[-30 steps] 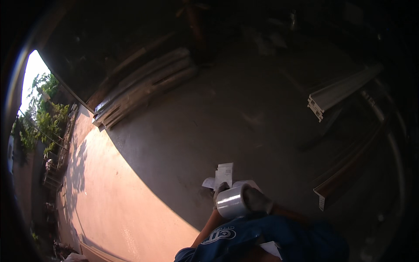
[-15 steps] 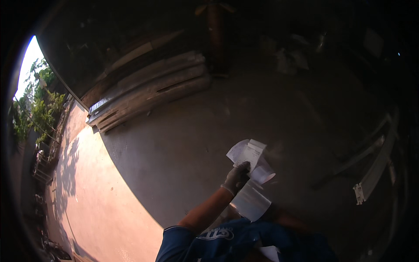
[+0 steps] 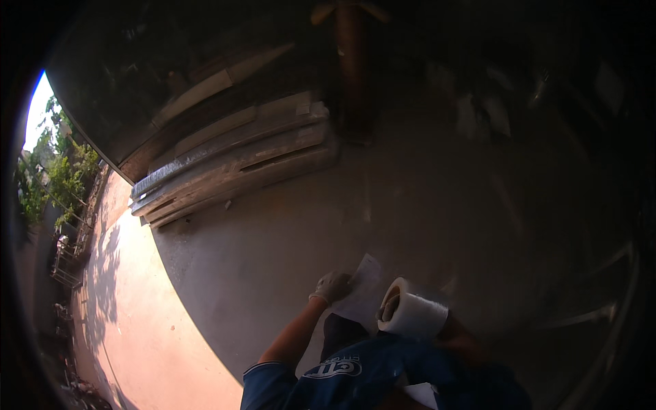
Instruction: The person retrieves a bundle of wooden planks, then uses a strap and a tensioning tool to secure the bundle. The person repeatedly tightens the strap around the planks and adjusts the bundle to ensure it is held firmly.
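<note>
My left hand (image 3: 333, 288), in a grey glove, is closed on a white paper sheet (image 3: 364, 279) that hangs in front of my body. To the right of the sheet, a roll of clear plastic film (image 3: 421, 315) lies tilted close to my shirt, its brown core facing left. Gloved fingers of my right hand (image 3: 389, 309) reach through that core and hold the roll from inside. The rest of the right hand is hidden by the roll, and its forearm is in deep shadow.
Long wrapped panels or boxes (image 3: 239, 160) lie stacked on the concrete floor (image 3: 287, 225) ahead to the left. A brown post (image 3: 352, 61) stands beyond them. Pale frame pieces (image 3: 581, 318) lie at the right. Sunlit ground (image 3: 164, 328) and trees (image 3: 65, 178) are at the left.
My left hand has moved left and down toward my body with the paper. The film roll has come up and turned, so its core end and the fingers inside now show.
</note>
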